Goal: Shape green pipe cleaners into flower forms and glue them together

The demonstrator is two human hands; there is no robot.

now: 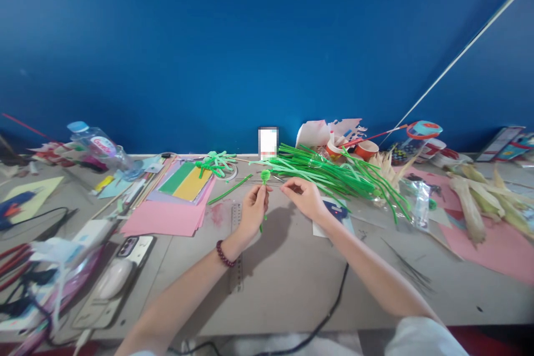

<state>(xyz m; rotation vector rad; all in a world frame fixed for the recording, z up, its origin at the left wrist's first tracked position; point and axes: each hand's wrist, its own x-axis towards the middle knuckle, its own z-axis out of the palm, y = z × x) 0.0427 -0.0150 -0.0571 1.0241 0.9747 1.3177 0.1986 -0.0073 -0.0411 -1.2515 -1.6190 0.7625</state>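
My left hand [255,206], with a beaded bracelet on its wrist, is closed round the stem of a green pipe cleaner [266,176]. The top of the pipe cleaner is bent into a small leaf-like shape above the fingers, and its tail hangs below the hand. Just to the right, my right hand [306,196] has its fingertips pinched together, apart from the green piece. Whether something thin is in that pinch I cannot make out. Behind the right hand lies a big bundle of green pipe cleaners [334,172]. A single green pipe cleaner [230,189] rests left of my left hand.
Pink paper [167,217] and a clear ruler [236,245] lie on the left, near a phone [114,283] and a water bottle [100,147]. A dark blue glue gun [336,210] is by my right wrist. Corn husks [471,206] and thin wires [406,267] lie right.
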